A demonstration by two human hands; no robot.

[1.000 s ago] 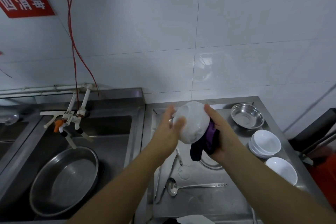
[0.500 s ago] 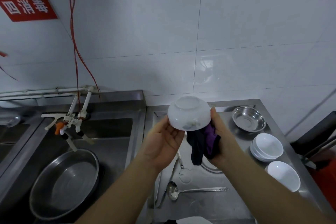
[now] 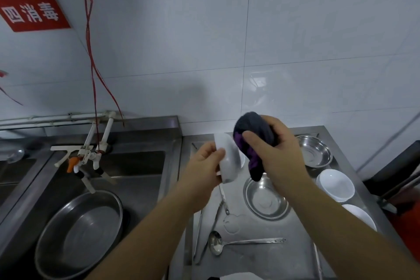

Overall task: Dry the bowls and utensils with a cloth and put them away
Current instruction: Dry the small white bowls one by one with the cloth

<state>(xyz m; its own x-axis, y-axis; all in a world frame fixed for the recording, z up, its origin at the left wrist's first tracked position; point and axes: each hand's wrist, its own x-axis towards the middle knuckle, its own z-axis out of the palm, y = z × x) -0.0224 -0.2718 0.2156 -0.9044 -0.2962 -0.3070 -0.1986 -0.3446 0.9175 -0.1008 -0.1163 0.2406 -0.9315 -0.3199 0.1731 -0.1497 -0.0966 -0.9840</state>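
Note:
My left hand grips a white bowl by its rim, tipped on edge above the steel counter. My right hand clutches a dark grey and purple cloth, bunched against the bowl's right side. Under my hands a steel bowl stands on the counter. A steel ladle and tongs lie near the front. Two stacked white bowls and a single white bowl stand at the right. Another steel bowl sits at the back right.
A sink at the left holds a large steel basin under white taps. Red cords hang down the tiled wall. A dark chair edge borders the counter's right side.
The bowl has turned from bottom-up to standing on edge in my left hand. My right hand has lifted the cloth from beneath the bowl to its right side.

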